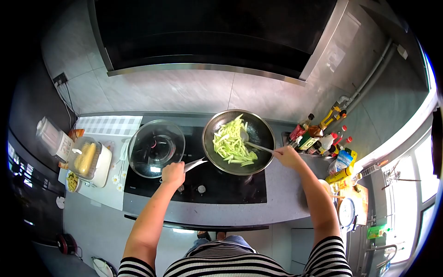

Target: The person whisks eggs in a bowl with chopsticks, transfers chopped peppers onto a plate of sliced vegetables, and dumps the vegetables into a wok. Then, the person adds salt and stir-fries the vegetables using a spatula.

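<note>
A wok point(213, 121) sits over the right side of the black cooktop, tilted slightly toward me. Pale green vegetable strips point(230, 143) are heaped in its left and middle part. My left hand point(173, 175) is closed around the wok's metal handle point(195, 164), which points to the left. In my right hand point(287, 157) is the handle of a metal spatula point(259, 147), gripped from the wok's right side. The spatula's blade reaches in among the strips and is partly hidden. Beside my left hand lies a round glass lid point(157, 131) over the left burner.
The black cooktop point(240, 189) has a knob point(201, 189) near its front. Several sauce bottles point(311, 138) crowd the right counter, close to my right forearm. A clear container with yellow food point(85, 159) stands at left. A range hood point(207, 69) overhangs the back.
</note>
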Motion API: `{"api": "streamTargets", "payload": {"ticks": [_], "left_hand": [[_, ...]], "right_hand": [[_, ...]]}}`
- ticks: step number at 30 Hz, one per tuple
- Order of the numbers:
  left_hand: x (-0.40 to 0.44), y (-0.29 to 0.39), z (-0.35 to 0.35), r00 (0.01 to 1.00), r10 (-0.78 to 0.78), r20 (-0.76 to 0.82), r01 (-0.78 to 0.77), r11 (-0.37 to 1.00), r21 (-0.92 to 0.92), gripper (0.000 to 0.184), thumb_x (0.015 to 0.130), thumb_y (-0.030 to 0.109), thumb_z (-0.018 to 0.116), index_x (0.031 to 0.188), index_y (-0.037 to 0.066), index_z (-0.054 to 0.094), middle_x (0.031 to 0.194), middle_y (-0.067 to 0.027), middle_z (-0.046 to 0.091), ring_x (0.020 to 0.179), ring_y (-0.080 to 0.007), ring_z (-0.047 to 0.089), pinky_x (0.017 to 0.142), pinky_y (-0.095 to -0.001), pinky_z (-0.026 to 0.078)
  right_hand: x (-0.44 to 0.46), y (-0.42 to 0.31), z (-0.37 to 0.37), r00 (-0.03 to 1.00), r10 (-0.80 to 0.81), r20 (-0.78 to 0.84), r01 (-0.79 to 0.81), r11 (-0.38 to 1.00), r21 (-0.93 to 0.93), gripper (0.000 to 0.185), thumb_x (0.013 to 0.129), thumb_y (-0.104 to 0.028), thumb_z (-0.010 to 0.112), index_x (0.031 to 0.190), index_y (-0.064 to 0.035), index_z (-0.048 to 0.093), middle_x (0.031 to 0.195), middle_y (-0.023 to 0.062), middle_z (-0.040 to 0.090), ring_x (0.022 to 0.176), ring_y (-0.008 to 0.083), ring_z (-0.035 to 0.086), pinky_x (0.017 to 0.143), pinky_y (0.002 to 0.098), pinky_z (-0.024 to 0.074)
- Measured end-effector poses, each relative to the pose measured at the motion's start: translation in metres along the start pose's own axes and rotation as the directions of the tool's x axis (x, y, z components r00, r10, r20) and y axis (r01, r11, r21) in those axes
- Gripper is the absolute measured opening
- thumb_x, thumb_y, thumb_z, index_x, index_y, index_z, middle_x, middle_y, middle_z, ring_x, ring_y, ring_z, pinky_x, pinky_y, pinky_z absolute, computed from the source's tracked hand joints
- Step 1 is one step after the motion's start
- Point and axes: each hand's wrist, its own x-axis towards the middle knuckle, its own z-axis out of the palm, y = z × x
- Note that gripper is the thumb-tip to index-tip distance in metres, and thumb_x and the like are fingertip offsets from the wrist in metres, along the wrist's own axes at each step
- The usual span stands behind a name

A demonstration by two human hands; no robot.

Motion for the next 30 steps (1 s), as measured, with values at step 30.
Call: {"api": "streamTargets", "payload": {"ticks": [30], "left_hand": [[0.003,-0.002,0.003,0.999,0.002,0.033,-0.004,0.999,0.032,0.019,0.078,0.016,0.069,0.095,0.010,0.064,0.087,-0.0145,0.068,0.082,-0.0330,0.069,0.072,-0.0432,0.055]], "right_hand": [[-0.089,-0.107,-0.078,0.886,-0.464,-0.025,0.397,0.784,-0.476,0.051,0.076,0.002,0.055,0.120,-0.0224,0.065,0.092,0.0079,0.056,0.076,0.0278,0.063,0.065,0.0404,0.0507]]}}
